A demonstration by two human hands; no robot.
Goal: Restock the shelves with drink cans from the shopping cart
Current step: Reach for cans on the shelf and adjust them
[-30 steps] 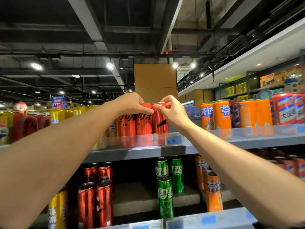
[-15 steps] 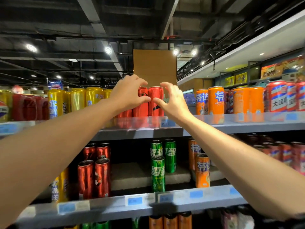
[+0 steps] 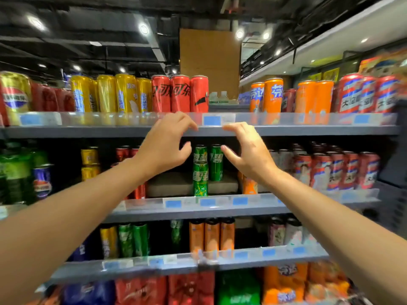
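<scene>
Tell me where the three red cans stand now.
In the head view, the three red cans stand upright on the top shelf, centre, right of the yellow cans.

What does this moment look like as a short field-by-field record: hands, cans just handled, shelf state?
left hand: empty, fingers loosely curled, in front of the top shelf edge
right hand: empty, fingers loosely curled, apart from the cans
red cans: three in the front row, upright on the top shelf, untouched
neighbours: yellow cans to their left; gap, then orange cans to their right
shelf below: green cans between the hands
shopping cart: not in view
</scene>
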